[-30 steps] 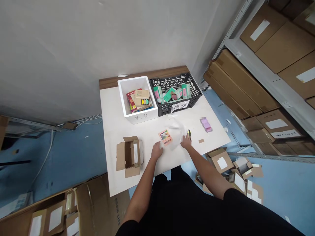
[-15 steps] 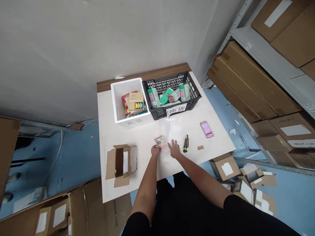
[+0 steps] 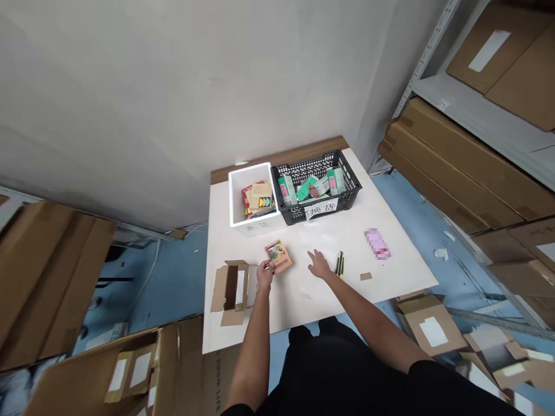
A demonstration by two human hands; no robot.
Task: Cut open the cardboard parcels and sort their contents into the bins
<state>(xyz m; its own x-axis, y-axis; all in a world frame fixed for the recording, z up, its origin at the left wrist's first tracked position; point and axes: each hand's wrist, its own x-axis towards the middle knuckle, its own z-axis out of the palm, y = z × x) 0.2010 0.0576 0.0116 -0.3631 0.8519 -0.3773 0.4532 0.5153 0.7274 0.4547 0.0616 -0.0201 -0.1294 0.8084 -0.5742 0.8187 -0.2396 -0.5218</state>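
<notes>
My left hand (image 3: 265,273) pinches the lower left edge of a small orange booklet (image 3: 282,263) with a colourful picture on its cover. The booklet is over the white table, below the foam box. My right hand (image 3: 318,264) holds nothing, its fingers apart, just left of a black and yellow utility knife (image 3: 340,264). To the left of my left hand stands an opened cardboard box (image 3: 231,289) with its flaps out.
A white foam box (image 3: 235,199) of booklets and a black plastic crate (image 3: 293,218) of green and pink boxes stand at the table's back. A pixelated pink item (image 3: 377,243) and a cardboard scrap (image 3: 366,277) lie right. Shelves with cartons (image 3: 468,156) rise at right.
The booklet has come fully into view in my left hand; the clear plastic bag under my hands no longer shows. My right hand has lifted away. The camera view has shifted.
</notes>
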